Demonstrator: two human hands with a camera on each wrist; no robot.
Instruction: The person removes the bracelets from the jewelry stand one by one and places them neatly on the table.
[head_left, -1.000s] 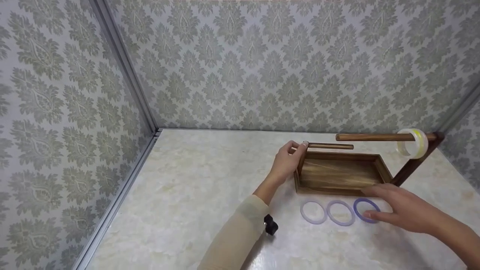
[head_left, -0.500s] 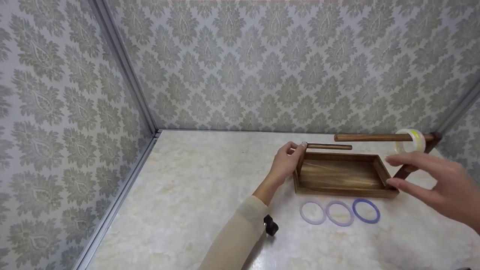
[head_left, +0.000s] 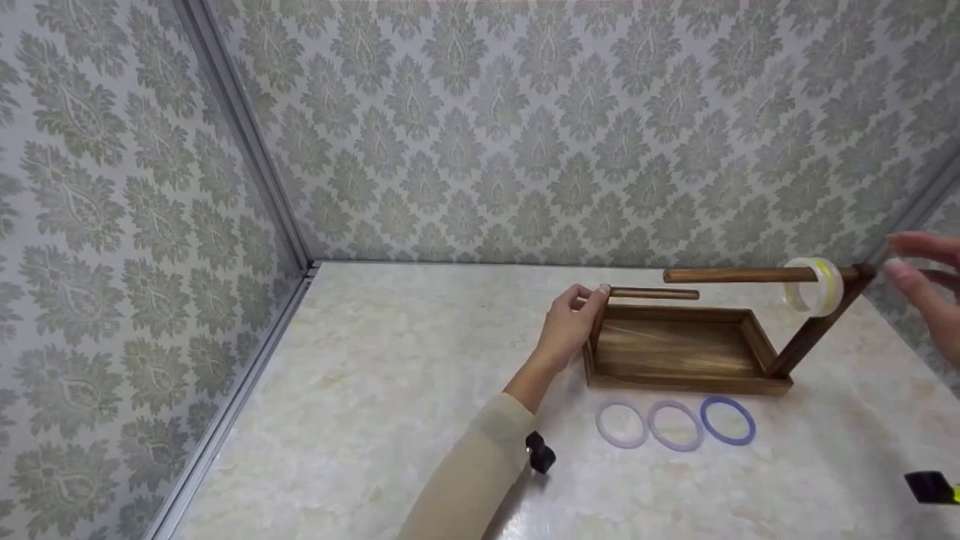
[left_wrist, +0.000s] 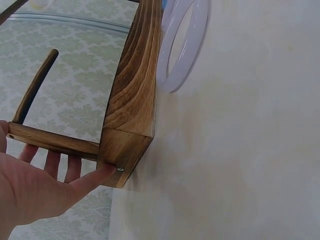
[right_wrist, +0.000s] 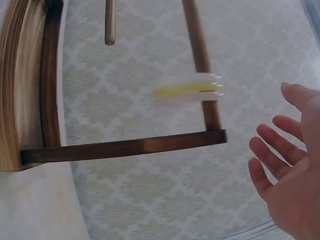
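Observation:
My left hand (head_left: 570, 322) grips the short post of a brown wooden bangle stand (head_left: 686, 388), with thumb near the post's top and a finger touching the tray's end in the left wrist view. The stand has a tray base, a short lower rod (head_left: 654, 293) and a longer upper rod (head_left: 731, 275). Several pale and yellow bangles (head_left: 827, 288) hang on the upper rod near the tall post (head_left: 810, 341). Right of that post, my right hand (right_wrist: 297, 155) is held in the air with loosely bent fingers, holding nothing. It is partly cut off in the head view.
In front of the tray three bangles lie in a row on the marbled table (head_left: 390, 375): a pale lilac bangle (head_left: 601, 433), a light purple bangle (head_left: 656, 433) and a blue bangle (head_left: 741, 439). Patterned wall panels (head_left: 465, 135) stand behind and at the sides.
My right hand has moved from above the blue bangle up and to the right, past the tall post. My left hand keeps its hold on the short post. The bangles lie as before.

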